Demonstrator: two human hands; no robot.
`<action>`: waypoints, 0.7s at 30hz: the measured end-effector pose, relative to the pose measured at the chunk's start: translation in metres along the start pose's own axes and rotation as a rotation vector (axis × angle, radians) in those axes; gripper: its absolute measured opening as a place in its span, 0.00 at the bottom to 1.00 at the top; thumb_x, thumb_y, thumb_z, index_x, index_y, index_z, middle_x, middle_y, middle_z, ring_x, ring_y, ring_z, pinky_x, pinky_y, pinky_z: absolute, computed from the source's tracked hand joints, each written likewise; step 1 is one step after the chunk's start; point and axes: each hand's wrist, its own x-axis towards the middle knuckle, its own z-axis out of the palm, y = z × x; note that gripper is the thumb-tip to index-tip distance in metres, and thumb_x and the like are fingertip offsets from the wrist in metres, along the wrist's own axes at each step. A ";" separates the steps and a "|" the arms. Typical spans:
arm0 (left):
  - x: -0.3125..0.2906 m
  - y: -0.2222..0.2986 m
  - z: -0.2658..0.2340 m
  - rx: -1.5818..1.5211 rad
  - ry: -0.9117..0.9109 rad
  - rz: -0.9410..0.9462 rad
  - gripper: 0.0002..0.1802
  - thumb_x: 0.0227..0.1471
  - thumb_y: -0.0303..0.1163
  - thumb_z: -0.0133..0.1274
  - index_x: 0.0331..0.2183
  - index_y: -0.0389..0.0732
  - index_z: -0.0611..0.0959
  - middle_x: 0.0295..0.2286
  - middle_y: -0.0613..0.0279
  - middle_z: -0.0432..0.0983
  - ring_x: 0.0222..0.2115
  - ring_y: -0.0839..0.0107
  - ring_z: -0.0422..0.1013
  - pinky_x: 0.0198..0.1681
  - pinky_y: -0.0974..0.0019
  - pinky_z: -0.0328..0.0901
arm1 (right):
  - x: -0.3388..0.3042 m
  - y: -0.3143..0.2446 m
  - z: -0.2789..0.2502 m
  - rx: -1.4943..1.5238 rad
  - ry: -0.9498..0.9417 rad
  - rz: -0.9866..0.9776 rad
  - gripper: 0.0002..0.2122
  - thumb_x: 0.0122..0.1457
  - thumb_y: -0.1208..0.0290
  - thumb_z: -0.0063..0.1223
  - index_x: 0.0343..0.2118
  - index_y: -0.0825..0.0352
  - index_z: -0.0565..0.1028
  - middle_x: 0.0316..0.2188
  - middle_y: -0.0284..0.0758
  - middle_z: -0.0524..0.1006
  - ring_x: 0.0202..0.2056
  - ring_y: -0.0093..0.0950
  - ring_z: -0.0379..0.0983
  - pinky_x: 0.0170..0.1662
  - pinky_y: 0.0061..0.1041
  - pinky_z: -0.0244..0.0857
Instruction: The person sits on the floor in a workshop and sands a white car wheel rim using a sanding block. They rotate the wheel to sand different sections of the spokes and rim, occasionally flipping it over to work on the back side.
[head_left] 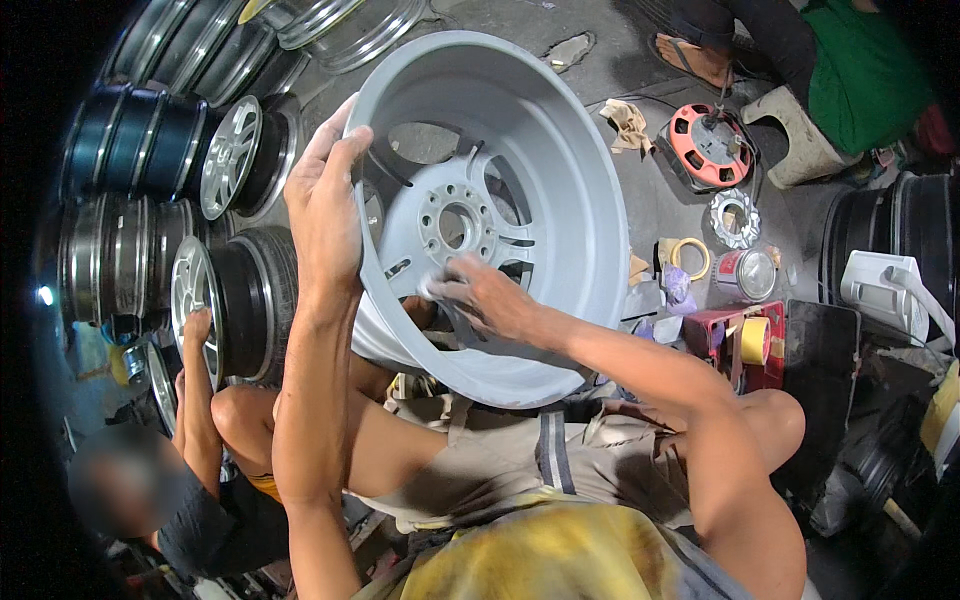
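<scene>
A large grey wheel rim [590,250] is tilted up in front of me, its hollow inner side toward me and its hub hole and bolt holes at the far end. My left hand [328,200] grips the rim's left edge, the thumb hooked over the lip. Inside the barrel, my right hand [485,298] is near the spokes below the hub, its fingers bent and slightly blurred. Something pale shows at those fingertips, too unclear to name. The rim's lower edge is just above my lap.
Stacked wheels [130,145] crowd the left, where a co-worker's hand [197,325] touches a spoked wheel. To the right are an orange cord reel [706,147], a tin can [747,274], a yellow tape roll [754,341] in a red box and a stool [795,140] under another person.
</scene>
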 end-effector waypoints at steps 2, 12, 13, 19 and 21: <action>-0.001 0.002 0.001 0.002 -0.002 0.001 0.23 0.59 0.29 0.48 0.54 0.28 0.76 0.46 0.53 0.78 0.48 0.71 0.72 0.55 0.69 0.61 | -0.006 0.008 -0.012 0.039 0.054 0.062 0.18 0.53 0.82 0.52 0.47 0.63 0.79 0.37 0.43 0.77 0.40 0.42 0.75 0.46 0.38 0.69; 0.000 0.001 0.001 0.012 0.013 0.001 0.22 0.59 0.29 0.49 0.53 0.29 0.78 0.45 0.54 0.78 0.45 0.72 0.73 0.53 0.70 0.63 | 0.029 0.022 0.019 -0.037 0.234 -0.108 0.24 0.55 0.81 0.49 0.56 0.61 0.73 0.55 0.44 0.74 0.56 0.39 0.72 0.57 0.35 0.69; 0.000 0.002 -0.001 0.001 0.008 -0.011 0.22 0.59 0.29 0.49 0.53 0.30 0.78 0.45 0.54 0.79 0.45 0.72 0.73 0.53 0.70 0.63 | 0.021 0.019 0.012 -0.036 0.126 -0.181 0.25 0.55 0.82 0.49 0.58 0.60 0.71 0.57 0.42 0.73 0.58 0.38 0.71 0.59 0.35 0.68; 0.001 0.003 0.005 -0.001 -0.005 -0.012 0.22 0.59 0.29 0.49 0.53 0.31 0.78 0.44 0.54 0.79 0.45 0.72 0.73 0.53 0.70 0.63 | 0.072 0.082 -0.003 -0.015 0.267 0.087 0.22 0.54 0.79 0.50 0.53 0.58 0.76 0.49 0.42 0.78 0.49 0.42 0.76 0.53 0.37 0.70; 0.003 0.005 0.006 -0.029 -0.007 -0.044 0.23 0.59 0.29 0.49 0.54 0.30 0.78 0.45 0.54 0.79 0.46 0.72 0.73 0.54 0.70 0.62 | 0.068 0.100 -0.002 -0.016 0.330 0.334 0.18 0.54 0.77 0.51 0.49 0.59 0.80 0.43 0.44 0.80 0.45 0.46 0.77 0.51 0.37 0.71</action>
